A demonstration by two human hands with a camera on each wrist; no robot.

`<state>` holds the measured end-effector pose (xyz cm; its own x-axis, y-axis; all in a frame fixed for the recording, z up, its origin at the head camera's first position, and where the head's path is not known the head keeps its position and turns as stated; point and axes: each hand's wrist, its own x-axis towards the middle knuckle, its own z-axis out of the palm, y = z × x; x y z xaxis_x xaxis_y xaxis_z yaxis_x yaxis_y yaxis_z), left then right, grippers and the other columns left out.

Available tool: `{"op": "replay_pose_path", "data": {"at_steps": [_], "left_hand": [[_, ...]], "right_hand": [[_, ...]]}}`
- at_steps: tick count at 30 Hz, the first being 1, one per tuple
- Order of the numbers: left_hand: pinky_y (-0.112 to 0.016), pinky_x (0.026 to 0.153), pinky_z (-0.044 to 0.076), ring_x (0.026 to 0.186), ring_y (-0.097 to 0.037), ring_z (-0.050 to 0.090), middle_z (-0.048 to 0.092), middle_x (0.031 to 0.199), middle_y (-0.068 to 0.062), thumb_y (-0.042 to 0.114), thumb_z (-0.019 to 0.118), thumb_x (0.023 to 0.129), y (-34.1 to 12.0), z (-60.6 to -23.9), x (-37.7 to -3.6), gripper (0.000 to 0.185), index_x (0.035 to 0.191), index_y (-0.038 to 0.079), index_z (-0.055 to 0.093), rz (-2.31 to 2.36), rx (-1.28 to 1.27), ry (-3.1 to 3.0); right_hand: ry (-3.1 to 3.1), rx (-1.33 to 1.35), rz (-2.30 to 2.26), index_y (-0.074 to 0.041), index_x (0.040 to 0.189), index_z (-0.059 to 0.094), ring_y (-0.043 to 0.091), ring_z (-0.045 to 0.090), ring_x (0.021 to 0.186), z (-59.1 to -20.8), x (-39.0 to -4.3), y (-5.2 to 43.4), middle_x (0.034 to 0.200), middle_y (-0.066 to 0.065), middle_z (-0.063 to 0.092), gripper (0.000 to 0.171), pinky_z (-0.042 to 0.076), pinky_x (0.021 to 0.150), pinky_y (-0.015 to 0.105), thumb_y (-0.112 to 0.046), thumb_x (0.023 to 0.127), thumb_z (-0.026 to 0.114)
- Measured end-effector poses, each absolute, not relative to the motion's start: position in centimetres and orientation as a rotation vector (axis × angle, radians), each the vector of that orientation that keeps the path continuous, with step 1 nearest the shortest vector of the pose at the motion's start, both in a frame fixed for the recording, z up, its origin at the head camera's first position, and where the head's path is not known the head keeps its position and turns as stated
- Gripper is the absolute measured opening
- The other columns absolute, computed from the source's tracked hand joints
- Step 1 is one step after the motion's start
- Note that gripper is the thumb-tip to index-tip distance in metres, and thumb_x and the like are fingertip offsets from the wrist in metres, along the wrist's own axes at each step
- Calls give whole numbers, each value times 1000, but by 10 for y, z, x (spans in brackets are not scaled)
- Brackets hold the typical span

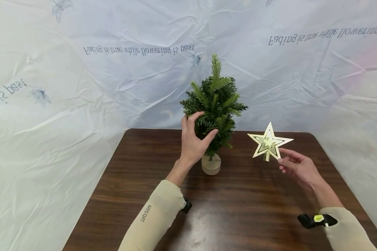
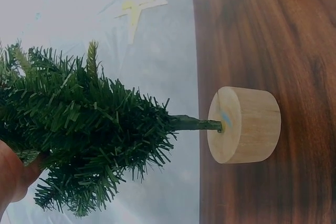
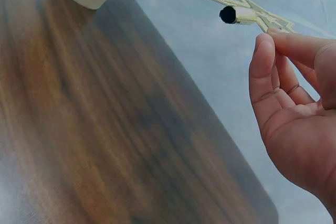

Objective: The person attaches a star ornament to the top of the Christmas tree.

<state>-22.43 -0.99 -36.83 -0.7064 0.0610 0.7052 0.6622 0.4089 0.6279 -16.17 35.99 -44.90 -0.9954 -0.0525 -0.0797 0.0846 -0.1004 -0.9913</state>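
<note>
A small artificial Christmas tree [image 1: 221, 118] stands upright on a round wooden base [image 1: 211, 165] on the table. My left hand [image 1: 193, 143] holds its left side, thumb and fingers curved round the foliage. In the left wrist view only part of this hand [image 2: 13, 177] shows, against the lower branches. Off to the right, a gold star tree topper [image 1: 270, 142] is in the air above the table, pinched at its lower right point by the thumb and fingers of my right hand [image 1: 300, 167]. The right wrist view shows the star's hollow dark-mouthed socket [image 3: 228, 15].
The dark brown wooden table [image 1: 138, 167] has rounded far corners. A creased pale sheet [image 1: 138, 80] with printed lettering and butterflies hangs behind and at both sides. Dark wrist devices [image 1: 311, 221] sit at both sleeve cuffs.
</note>
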Motion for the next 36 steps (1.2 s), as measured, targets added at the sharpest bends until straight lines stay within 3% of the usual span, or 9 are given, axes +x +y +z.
{"op": "replay_pose_path", "data": {"at_steps": [13,16,19,27,32,36], "left_hand": [[-48,92,41,119,-23,44,35,136,-9,37,72,85,-11,-368,-223,63,138,25,39,-1315,-618,-2066],[-48,92,41,119,-23,44,35,136,-8,37,72,85,-12,-368,-223,63,138,24,40,-1316,-617,-2064],[-47,93,40,119,-22,43,35,136,-8,38,71,85,-12,-366,-223,63,138,25,40,-1315,-618,-2070],[-48,90,42,117,-23,44,35,136,-9,38,71,85,-11,-366,-223,63,138,26,40,-1307,-617,-2074],[-48,91,42,120,-23,44,35,137,-9,38,71,85,-11,-366,-222,63,138,26,40,-1309,-615,-2079],[-49,91,41,122,-23,43,35,137,-8,38,71,85,-11,-366,-222,63,138,26,40,-1311,-612,-2084]], "right_hand": [[1996,-76,-2369,-8,128,58,11,58,59,-418,-170,357,75,2,63,41,47,50,23,7,89,60],[1940,-133,-2417,-6,127,58,10,54,55,-411,-174,357,72,2,60,41,31,42,25,11,90,57],[1859,-203,-2476,-4,127,57,9,49,53,-405,-176,357,71,3,59,42,18,47,30,15,90,52],[1724,-299,-2546,-3,126,58,10,47,52,-393,-178,357,74,6,61,44,16,49,29,19,90,47],[1622,-424,-2587,-1,126,57,15,25,50,-388,-182,356,73,7,62,45,12,46,26,22,91,40],[1552,-496,-2613,0,128,56,19,18,53,-383,-184,355,74,9,63,47,11,45,26,23,91,38]]}}
